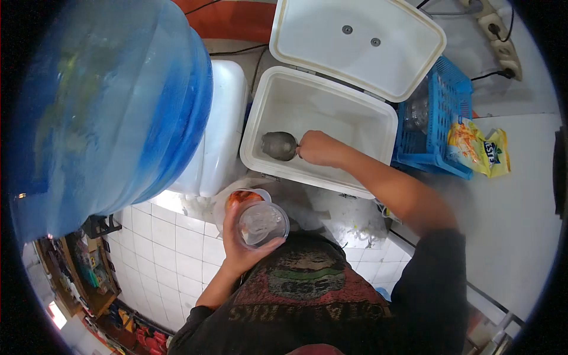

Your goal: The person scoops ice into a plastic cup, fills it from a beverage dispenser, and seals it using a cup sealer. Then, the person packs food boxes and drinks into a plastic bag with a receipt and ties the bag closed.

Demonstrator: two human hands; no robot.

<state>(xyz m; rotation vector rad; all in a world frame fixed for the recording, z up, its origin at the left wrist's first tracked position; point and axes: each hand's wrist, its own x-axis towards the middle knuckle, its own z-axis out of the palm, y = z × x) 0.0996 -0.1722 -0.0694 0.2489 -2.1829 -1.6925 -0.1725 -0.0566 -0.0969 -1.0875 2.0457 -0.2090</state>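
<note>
Both hands are working apart: our left hand (244,251) is curling round a clear cup (264,223) just below the middle of the frame, and our right hand (318,148) is gripping the handle of a grey scoop (278,146) near the centre. We are holding the scoop within the opening of the white cooler box (253,115), toward its lower left corner, though we cannot tell whether it is touching the wall. Pale, clear stuff is sitting in the cup, too blurred for naming. Behind the cup, a tub with orange-red contents (248,194) is showing. The lid (355,50) is standing open at upper centre, a big blue bottle (118,106) is filling the upper left, and a blue basket (448,121) is standing at upper right. We are judging the cup light, thin-walled and perhaps slippery if wet, so our grip should be staying gentle around its side; the scoop is looking stiff and sturdy, best held by its handle
</note>
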